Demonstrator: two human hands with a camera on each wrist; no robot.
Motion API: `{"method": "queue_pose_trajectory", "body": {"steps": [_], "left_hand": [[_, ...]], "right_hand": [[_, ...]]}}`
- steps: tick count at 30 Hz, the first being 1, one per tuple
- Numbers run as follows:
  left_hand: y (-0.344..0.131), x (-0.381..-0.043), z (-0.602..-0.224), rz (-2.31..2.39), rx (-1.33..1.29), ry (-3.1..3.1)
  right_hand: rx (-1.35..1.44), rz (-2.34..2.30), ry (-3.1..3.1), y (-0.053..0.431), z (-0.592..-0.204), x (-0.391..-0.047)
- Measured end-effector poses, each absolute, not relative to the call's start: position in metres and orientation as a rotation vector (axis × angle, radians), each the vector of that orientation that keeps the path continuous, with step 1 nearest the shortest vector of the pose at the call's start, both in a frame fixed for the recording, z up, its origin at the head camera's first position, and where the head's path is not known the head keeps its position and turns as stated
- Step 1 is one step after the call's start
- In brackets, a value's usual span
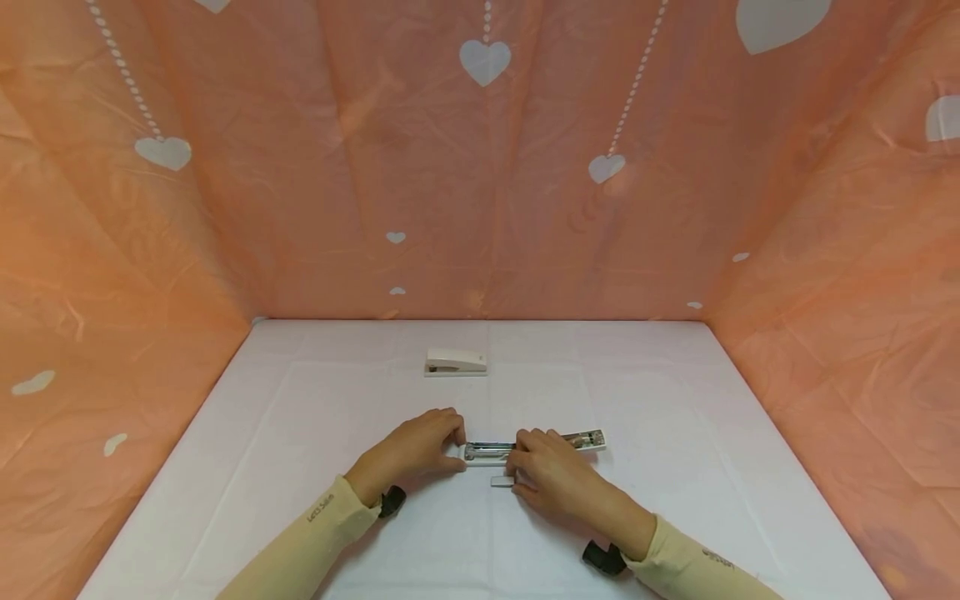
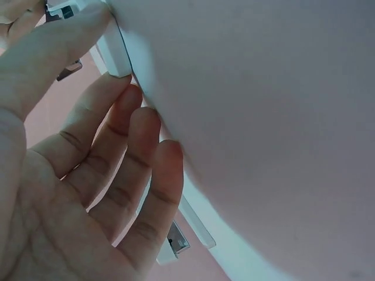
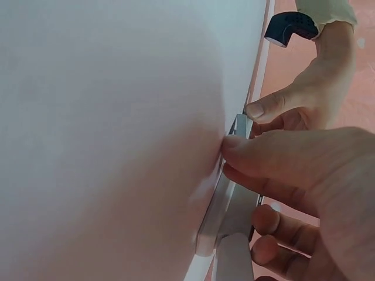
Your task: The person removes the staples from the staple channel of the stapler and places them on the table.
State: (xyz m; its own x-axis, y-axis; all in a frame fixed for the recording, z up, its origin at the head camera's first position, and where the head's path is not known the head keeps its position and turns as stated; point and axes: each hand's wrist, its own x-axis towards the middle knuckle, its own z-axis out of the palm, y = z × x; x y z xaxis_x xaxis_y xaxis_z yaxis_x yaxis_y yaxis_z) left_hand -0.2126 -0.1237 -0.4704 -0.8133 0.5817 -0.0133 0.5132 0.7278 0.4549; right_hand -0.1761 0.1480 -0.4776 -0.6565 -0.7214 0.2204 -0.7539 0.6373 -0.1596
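1. Head view: an opened stapler (image 1: pixel 489 454) lies on the white-covered table (image 1: pixel 660 392) between the two hands, its metal channel exposed and its cover swung out to the right.
2. The left hand (image 1: pixel 411 446) grips the stapler's left end between thumb and fingers.
3. The right hand (image 1: pixel 555 475), over the stapler's middle, pinches a short grey strip (image 1: pixel 502 481) between thumb and index finger, just on the near side of the base.
4. A closed white stapler (image 1: pixel 456 362) sits farther back, apart from both hands.
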Motion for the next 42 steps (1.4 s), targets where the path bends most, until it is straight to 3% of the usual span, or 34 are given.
{"method": "queue_pose_trajectory", "body": {"steps": [21,37,42], "left_hand": [[-0.16,-0.224,-0.472,0.905,0.805,2.76],[-0.191,-0.264,-0.47,1.107,0.477,2.839],[-0.19,-0.275,-0.474,1.101,0.485,2.886]], "right_hand": [[1.267,0.621,-2.694,0.148,-0.456,-0.201],[1.158,0.846,-2.616,0.127,-0.444,-0.246],[1.088,0.905,-2.639,0.117,-0.439,-0.259]]}}
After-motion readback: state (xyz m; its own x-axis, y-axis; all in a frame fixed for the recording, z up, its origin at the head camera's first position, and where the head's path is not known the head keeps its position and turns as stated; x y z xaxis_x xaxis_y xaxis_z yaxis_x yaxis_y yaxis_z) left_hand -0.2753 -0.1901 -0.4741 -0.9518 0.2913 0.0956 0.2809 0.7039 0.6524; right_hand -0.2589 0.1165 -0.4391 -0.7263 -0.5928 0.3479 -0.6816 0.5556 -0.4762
